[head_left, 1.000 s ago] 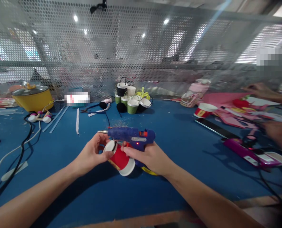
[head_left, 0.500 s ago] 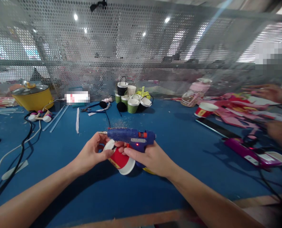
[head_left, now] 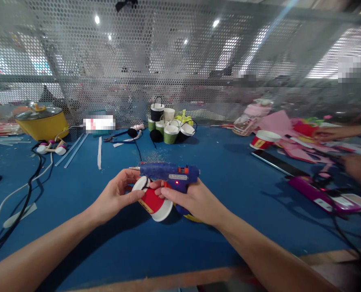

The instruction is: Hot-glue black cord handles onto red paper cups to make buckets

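Observation:
A small red and white paper cup (head_left: 156, 201) lies tilted between my hands, its white rim facing down toward the right. My left hand (head_left: 124, 192) is closed on the cup's upper left side. A short black strip (head_left: 146, 183) shows at that end of the cup. In my right hand (head_left: 195, 202) is a blue glue gun (head_left: 165, 172), its metal nozzle pointing left above the cup and a red light lit on its body. My right fingertips also touch the cup's red side. Part of the glue gun's handle is hidden by my hand.
Small white, green and black buckets (head_left: 170, 134) stand at the back. Pliers (head_left: 116, 137) and white strips lie left of them; a yellow pot (head_left: 43, 123) is farther left. At right are a phone (head_left: 277, 163), a purple power strip (head_left: 323, 194), another red cup (head_left: 264, 140) and another person's hands.
Both hands keep their hold, with the cup and glue gun shifted only slightly. At far right, the other person's hand has moved and pink material there stands higher.

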Tool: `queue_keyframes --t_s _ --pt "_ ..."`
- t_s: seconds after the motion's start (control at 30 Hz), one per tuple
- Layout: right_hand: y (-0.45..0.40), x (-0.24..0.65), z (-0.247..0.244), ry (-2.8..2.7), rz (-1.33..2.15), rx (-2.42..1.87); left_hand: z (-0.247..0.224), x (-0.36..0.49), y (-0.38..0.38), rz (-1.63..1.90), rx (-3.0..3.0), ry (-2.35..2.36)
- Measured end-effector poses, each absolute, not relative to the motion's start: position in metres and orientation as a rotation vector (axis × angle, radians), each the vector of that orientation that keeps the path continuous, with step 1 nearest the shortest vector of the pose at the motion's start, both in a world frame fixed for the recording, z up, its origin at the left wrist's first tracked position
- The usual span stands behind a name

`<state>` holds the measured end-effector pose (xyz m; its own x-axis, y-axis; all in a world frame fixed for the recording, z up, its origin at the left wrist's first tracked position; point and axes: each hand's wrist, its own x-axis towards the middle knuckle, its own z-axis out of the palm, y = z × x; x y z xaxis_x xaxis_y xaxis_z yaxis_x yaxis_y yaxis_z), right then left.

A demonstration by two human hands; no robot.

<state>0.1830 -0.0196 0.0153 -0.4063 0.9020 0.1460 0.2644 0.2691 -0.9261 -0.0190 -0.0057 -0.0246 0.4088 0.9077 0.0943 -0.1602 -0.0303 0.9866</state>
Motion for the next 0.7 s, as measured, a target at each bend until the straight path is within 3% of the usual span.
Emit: queue_keyframes --t_s 0.3,0.7 --pt "-0.02 0.186 0.019 -1.791 1.221 -1.072 -0.023 -0.017 -0.007 1.037 1.279 0.745" --pt "-0.025 0.19 0.027 -1.912 0.921 -1.239 -0.024 -0.026 0.001 1.299 1.523 0.868"
